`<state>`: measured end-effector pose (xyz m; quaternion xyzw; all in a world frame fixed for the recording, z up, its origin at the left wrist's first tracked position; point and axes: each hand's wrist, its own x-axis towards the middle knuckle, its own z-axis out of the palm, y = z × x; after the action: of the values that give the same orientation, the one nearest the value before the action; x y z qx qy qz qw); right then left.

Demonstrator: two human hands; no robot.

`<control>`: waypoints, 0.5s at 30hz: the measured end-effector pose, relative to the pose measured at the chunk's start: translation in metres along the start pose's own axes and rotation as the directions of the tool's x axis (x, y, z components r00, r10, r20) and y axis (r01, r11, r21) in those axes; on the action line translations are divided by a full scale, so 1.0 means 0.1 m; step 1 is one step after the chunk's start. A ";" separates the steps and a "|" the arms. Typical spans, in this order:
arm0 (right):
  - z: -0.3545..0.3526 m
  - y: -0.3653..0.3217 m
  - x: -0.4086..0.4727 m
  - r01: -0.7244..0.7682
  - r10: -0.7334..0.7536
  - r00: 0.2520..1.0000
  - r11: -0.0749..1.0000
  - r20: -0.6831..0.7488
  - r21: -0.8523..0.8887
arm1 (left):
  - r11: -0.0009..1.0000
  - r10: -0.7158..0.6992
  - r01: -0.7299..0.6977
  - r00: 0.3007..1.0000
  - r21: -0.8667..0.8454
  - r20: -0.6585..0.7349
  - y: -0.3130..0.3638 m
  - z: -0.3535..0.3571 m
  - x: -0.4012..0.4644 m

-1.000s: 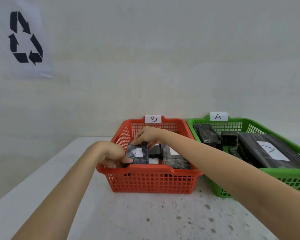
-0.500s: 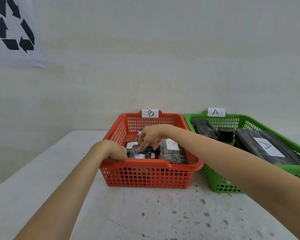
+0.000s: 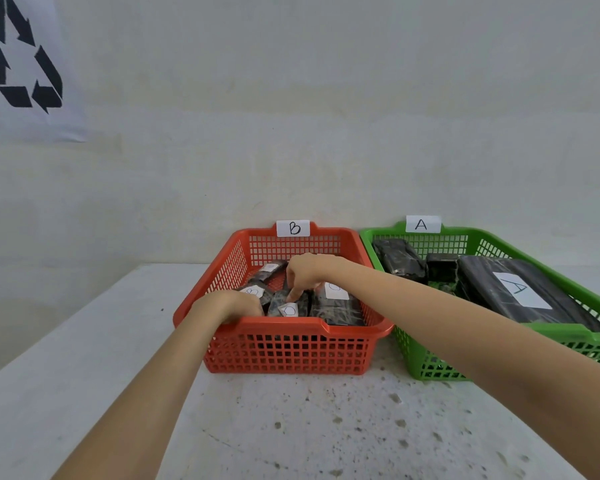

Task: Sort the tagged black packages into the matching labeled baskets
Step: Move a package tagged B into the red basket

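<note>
The red basket (image 3: 284, 323) tagged B stands mid-table with several tagged black packages in it. My right hand (image 3: 309, 275) reaches down into it, fingertips pinched on the top edge of a small black package (image 3: 278, 304) with a white tag, which lies near the front wall. My left hand (image 3: 232, 306) rests over the front-left rim with its fingers curled inward beside that package; whether they touch it is hidden. Other packages lie to the left (image 3: 253, 292), right (image 3: 336, 306) and back (image 3: 269, 270). The green basket (image 3: 551, 336) tagged A holds a large A-tagged package (image 3: 492, 282).
The two baskets stand side by side against the wall on a white speckled table (image 3: 291, 427). The table's left edge runs diagonally at the left. A recycling sign (image 3: 21, 57) hangs on the wall at the upper left. Two smaller black packages (image 3: 399, 258) lie at the back of the green basket.
The small tagged package, held by both hands at rim height a second ago, has gone down into the red basket. My left hand has settled on the rim.
</note>
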<state>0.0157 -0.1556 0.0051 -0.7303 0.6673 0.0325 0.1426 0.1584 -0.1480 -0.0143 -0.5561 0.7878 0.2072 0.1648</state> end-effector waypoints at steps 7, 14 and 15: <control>-0.04 0.09 -0.05 0.044 -0.044 0.999 0.996 0.009 0.079 | 0.997 -0.058 0.062 0.995 0.049 -0.087 -0.03 -0.05 0.01; -0.05 0.26 0.00 0.035 -0.025 0.996 0.991 -0.080 0.132 | 0.986 -0.164 0.163 0.912 -0.035 -0.375 -0.02 -0.02 0.13; -0.05 0.27 0.01 0.032 -0.020 0.995 0.990 -0.093 0.134 | 0.991 -0.135 0.133 0.929 -0.027 -0.344 -0.03 -0.01 0.15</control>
<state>-0.0114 -0.1600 0.0056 -0.7284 0.6642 -0.0482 0.1615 0.1561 -0.1617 -0.0215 -0.6365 0.7644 0.0961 0.0369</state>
